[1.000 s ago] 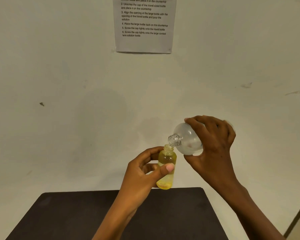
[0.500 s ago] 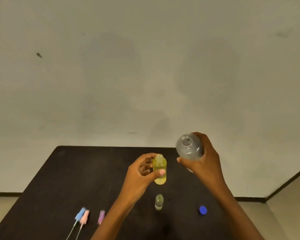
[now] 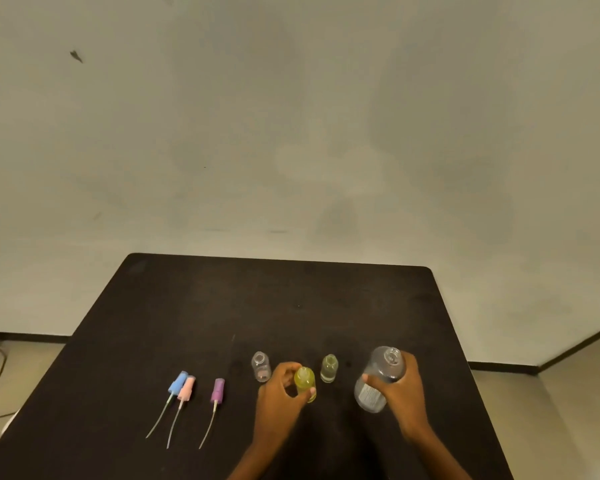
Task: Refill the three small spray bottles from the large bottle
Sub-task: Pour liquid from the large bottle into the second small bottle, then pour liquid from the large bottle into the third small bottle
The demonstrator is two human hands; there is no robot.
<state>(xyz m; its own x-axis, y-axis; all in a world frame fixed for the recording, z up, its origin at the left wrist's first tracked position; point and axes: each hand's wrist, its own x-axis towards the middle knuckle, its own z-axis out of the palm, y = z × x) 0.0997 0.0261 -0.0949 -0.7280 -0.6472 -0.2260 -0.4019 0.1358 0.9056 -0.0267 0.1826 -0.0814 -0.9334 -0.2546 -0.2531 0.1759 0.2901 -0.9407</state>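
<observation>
My left hand [image 3: 280,393] grips a small yellow bottle [image 3: 305,380], uncapped and upright, low over the black table [image 3: 222,306]. Around the large clear bottle [image 3: 378,379] my right hand [image 3: 400,389] is curled, holding it upright and open-mouthed at the table on the right. A small clear bottle with a pinkish bottom [image 3: 261,366] stands uncapped left of the yellow one. Another small bottle, pale greenish [image 3: 328,368], stands between my two hands. Whether the held bottles touch the table I cannot tell.
Three spray caps with long dip tubes lie on the left of the table: blue [image 3: 177,382], pink [image 3: 186,388] and purple [image 3: 217,390]. A pale wall rises behind the table. Floor and a dark baseboard [image 3: 499,367] show at the right.
Both hands have come down from pouring height to the table with their bottles. The large bottle has been turned from tilted to upright. My view has tipped downward, showing the caps and other bottles.
</observation>
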